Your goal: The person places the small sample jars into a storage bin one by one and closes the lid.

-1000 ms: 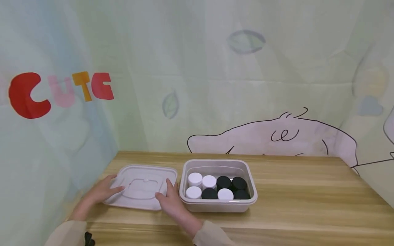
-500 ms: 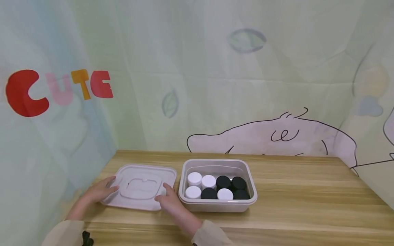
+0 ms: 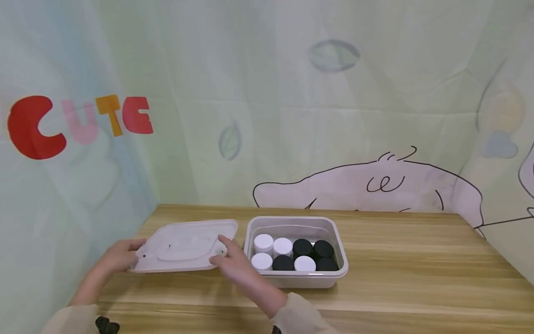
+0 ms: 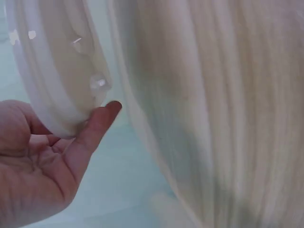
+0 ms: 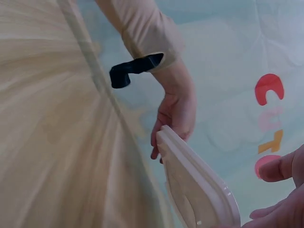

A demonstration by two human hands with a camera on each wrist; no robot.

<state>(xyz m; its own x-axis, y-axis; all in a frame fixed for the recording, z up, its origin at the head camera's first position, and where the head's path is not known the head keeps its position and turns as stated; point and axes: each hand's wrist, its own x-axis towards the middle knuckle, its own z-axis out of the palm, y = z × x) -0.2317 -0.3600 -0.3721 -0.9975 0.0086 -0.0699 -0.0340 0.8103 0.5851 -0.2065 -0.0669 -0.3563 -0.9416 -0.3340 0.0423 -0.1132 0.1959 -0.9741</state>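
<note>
A person seated at a wooden surface [image 3: 417,260] holds a translucent white plastic lid [image 3: 187,246] between both hands, near the surface's left edge. The left hand [image 3: 118,255] grips the lid's left rim, fingers curled under the edge with the thumb side against it; the left wrist view shows those fingers [image 4: 97,126] hooked beneath the rim. The right hand [image 3: 231,262] pinches the lid's right corner, thumb on top. The lid is raised off the surface and tilted, its near edge lower than its far edge.

Just to the right of the lid, touching or nearly touching the right hand, sits an open rectangular container [image 3: 340,273] near the middle of the surface. Inside it stand eight small round jars [image 3: 294,255] in two rows, four with white caps and four with black, packed closely together.

Behind the surface hangs a pale green printed backdrop [image 3: 292,93] with the word CUTE in coloured letters at the left.

To handle the lid well, both grips should probably stay at opposite ends so the thin plastic does not flex or twist. Keeping it level and squared to the container's rim would likely help it travel without clipping the jar caps.
</note>
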